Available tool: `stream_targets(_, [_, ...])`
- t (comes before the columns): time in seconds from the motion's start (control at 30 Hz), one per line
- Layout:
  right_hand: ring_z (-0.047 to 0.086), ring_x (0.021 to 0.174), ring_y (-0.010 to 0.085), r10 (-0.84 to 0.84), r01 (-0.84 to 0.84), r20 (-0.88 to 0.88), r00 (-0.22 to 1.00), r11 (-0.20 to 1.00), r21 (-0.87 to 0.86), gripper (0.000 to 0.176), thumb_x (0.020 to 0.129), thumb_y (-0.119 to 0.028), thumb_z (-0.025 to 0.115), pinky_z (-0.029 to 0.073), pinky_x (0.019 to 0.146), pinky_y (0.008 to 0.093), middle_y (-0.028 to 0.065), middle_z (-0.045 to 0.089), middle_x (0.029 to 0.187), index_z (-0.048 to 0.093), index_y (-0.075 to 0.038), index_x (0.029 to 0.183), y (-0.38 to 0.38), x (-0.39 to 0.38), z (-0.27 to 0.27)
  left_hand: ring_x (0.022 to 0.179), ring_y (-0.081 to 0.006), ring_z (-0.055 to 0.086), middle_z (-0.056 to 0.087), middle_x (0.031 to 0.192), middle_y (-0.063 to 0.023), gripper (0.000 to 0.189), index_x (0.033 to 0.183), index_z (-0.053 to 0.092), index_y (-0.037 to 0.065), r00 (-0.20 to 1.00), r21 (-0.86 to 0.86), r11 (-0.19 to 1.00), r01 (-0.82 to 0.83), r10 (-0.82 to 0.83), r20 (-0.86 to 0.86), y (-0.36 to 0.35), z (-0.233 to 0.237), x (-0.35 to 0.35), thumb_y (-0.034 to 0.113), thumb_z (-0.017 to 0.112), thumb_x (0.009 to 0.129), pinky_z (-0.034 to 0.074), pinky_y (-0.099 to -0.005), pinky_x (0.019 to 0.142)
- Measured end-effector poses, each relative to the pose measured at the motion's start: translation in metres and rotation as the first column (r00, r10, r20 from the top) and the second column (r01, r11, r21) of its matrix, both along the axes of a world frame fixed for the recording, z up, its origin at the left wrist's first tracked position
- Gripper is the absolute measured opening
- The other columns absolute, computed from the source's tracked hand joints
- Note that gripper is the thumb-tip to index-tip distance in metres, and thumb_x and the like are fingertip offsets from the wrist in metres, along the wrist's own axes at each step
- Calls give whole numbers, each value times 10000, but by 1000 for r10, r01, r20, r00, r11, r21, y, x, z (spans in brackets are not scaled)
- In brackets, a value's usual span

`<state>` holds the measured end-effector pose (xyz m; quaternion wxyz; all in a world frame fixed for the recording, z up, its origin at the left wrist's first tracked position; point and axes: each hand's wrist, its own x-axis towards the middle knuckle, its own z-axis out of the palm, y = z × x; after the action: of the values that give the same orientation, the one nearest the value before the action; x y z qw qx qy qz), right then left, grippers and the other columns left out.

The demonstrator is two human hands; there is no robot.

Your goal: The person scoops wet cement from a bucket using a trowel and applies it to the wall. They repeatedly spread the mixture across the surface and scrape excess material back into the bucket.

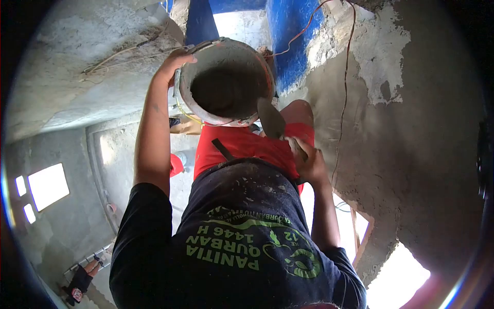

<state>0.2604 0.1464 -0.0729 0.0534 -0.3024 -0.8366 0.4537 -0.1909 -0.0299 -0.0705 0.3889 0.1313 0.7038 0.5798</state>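
Observation:
A round bucket [208,53] is in front of my body, tipped so its mouth faces me. Dark grey wet mortar [224,92] lies inside it, and its rim is smeared with the same grey. My left hand [176,65] is closed over the left side of the rim, thumb on the top edge. In my right hand [310,164] is the handle of a trowel, gripped in front of the red shorts. The trowel's grey-coated blade [271,119] points up and overlaps the lower right rim of the bucket.
Close on the right stands a grey plastered wall [381,149] with rough patches and a hanging cable [346,77]. A blue painted surface [290,38] rises behind the bucket. Another person [82,275] is at the far lower left. More wires [126,50] run along the upper left surface.

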Motion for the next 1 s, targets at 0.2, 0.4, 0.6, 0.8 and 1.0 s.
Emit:
stream_targets(0.2, [569, 646, 110, -147, 148, 151, 978, 989, 0, 261, 959, -204, 629, 464, 619, 294, 88, 645, 729, 678, -17, 1134, 11, 34, 19, 801, -234, 650, 676, 906, -120, 310, 996, 683, -17, 1000, -29, 1000, -10, 10, -8, 5, 13, 10, 167, 711, 747, 508, -353, 740])
stream_targets(0.4, [540, 652, 136, -146, 160, 85, 986, 969, -189, 304, 915, -188, 671, 452, 618, 310, 91, 588, 718, 612, -4, 1148, 14, 20, 38, 789, -191, 641, 665, 863, -95, 270, 947, 684, -16, 997, -31, 998, 47, -49, -53, -2, -6, 2, 160, 705, 743, 492, -334, 699])
stream_targets(0.6, [662, 824, 339, 86, -68, -75, 993, 972, 226, 316, 858, -161, 702, 517, 708, 435, 188, 673, 909, 604, -16, 1121, 37, -13, 29, 752, -134, 602, 658, 782, -37, 253, 889, 703, -27, 977, 54, 985, 163, -154, -150, -1, 12, 40, 169, 711, 729, 464, -283, 718])
stream_targets(0.8, [671, 914, 377, 298, -347, 180, 938, 842, 413, 272, 843, -162, 672, 534, 743, 467, 182, 686, 924, 648, -52, 1091, 39, -85, 73, 866, -128, 592, 658, 943, -46, 404, 1109, 665, -15, 948, -47, 967, 249, -253, -194, 1, 28, 74, 81, 796, 739, 469, -295, 787])
stream_targets(1.0, [687, 973, 328, 421, -711, 606, 675, 593, 379, 239, 782, -123, 647, 564, 772, 425, 160, 708, 997, 703, -63, 1007, 28, -157, 54, 743, -70, 543, 619, 788, 19, 236, 1006, 689, -29, 903, 52, 928, 370, -345, -256, 13, 43, 90, 84, 688, 800, 435, -263, 662])
